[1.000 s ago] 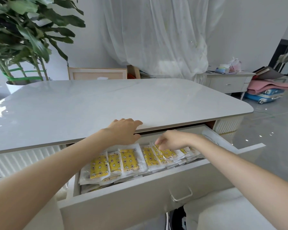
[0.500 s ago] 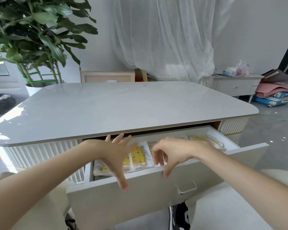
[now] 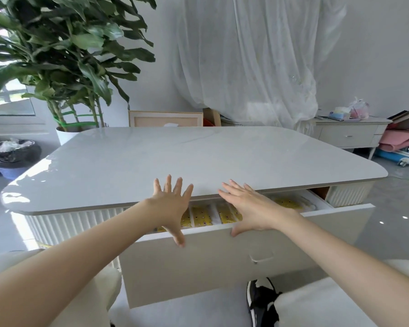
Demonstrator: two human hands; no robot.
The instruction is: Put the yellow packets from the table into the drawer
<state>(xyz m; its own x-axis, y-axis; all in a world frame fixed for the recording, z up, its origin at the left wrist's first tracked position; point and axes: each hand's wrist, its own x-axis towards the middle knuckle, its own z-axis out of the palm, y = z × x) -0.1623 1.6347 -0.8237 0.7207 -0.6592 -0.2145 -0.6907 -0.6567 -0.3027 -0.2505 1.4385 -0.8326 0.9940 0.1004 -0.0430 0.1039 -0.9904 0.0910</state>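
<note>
Basically, yellow packets [image 3: 202, 214] in the drawer [image 3: 222, 260] are mostly hidden under spread fingers [image 3: 168, 185] of the left hand [image 3: 170, 206] and right hand [image 3: 250, 208].

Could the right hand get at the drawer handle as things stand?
Probably yes: the right hand is open at the top edge of the drawer, and the handle lies just below, uncovered.

A glossy white table [image 3: 198, 156] is seen with its drawer [image 3: 222, 263] partly pulled out; yellow packets [image 3: 201, 214] are laid in a row inside it.
</note>
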